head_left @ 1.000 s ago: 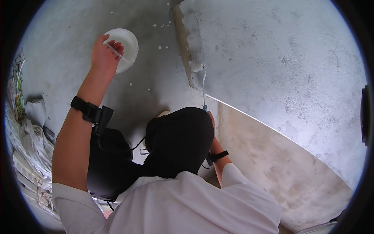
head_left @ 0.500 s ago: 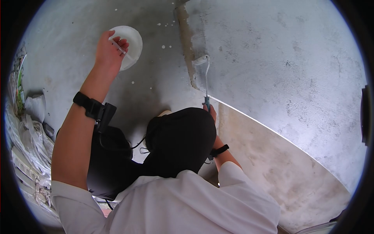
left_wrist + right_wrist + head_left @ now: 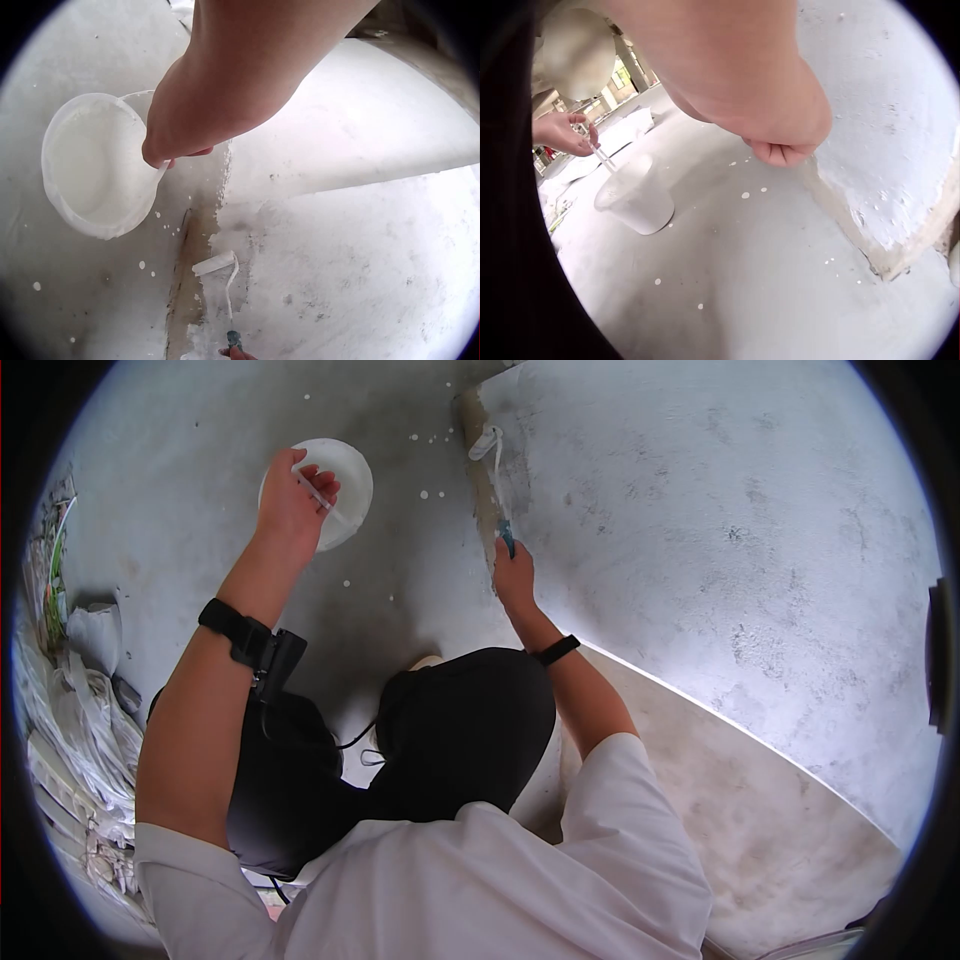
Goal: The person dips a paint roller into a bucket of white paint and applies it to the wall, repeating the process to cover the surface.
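My left hand (image 3: 287,510) grips the pale handle (image 3: 316,492) of a white bucket (image 3: 352,468), fingers curled round it. In the right wrist view the bucket (image 3: 641,206) stands on the grey floor, slightly tilted, and the left wrist view shows white paint (image 3: 90,161) inside. Stretched forward, my right hand (image 3: 514,572) holds a small paint roller by its teal handle (image 3: 506,538). The white roller head (image 3: 485,443) overlaps the bare brown strip along the wall's lower edge. From the right wrist, the curled fingers (image 3: 780,152) show, but the roller is hidden.
A white-painted wall (image 3: 680,510) with grey patches rises on the right, ending in a brownish strip (image 3: 487,505) at the floor. Paint drops dot the floor (image 3: 400,550). Plastic sheeting (image 3: 85,710) is heaped at the far left. The person's bent knees (image 3: 470,710) are between the arms.
My right hand has come out from behind the knee and moved forward, carrying the roller farther up and left along the wall's edge. The left hand keeps its hold on the bucket handle.
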`<state>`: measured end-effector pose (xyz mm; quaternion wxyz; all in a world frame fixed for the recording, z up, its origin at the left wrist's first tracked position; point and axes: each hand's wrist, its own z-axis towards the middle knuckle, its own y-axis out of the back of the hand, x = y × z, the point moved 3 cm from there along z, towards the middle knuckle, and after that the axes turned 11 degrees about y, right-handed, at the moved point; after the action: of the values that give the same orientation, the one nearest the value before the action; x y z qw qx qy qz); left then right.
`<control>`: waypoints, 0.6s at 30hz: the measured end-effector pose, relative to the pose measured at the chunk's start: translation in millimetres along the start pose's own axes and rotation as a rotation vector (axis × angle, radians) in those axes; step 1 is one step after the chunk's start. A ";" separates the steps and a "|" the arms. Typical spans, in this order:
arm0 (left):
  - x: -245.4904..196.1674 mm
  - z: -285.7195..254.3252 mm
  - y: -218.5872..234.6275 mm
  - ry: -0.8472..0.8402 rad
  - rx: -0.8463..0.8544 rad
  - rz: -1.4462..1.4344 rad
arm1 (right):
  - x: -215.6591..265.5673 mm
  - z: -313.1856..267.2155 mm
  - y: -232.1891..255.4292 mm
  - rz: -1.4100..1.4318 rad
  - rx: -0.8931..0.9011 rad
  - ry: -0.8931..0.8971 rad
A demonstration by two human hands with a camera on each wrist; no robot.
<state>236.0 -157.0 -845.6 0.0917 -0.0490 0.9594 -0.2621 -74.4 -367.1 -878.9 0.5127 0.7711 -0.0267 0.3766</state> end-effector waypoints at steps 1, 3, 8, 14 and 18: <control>0.1 -1.0 -0.6 0.001 -0.002 0.003 | 2.5 7.7 -4.0 0.000 -0.006 0.007; 0.5 -2.9 -1.7 -0.003 -0.004 0.005 | 8.2 20.0 -10.5 0.002 -0.039 0.064; 0.7 -1.8 -1.0 0.001 0.003 -0.009 | 4.4 15.2 -6.8 -0.020 -0.010 0.028; 0.2 -0.6 -0.8 0.011 0.011 -0.009 | -9.9 -52.8 16.7 -0.088 -0.025 0.007; 0.8 -0.8 -1.8 0.011 -0.004 -0.006 | -24.3 -100.0 28.5 -0.067 -0.021 -0.169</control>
<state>235.1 -158.3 -844.1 0.0856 -0.0505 0.9602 -0.2610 -159.3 -307.9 -852.6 0.5292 0.7951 -0.0480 0.2923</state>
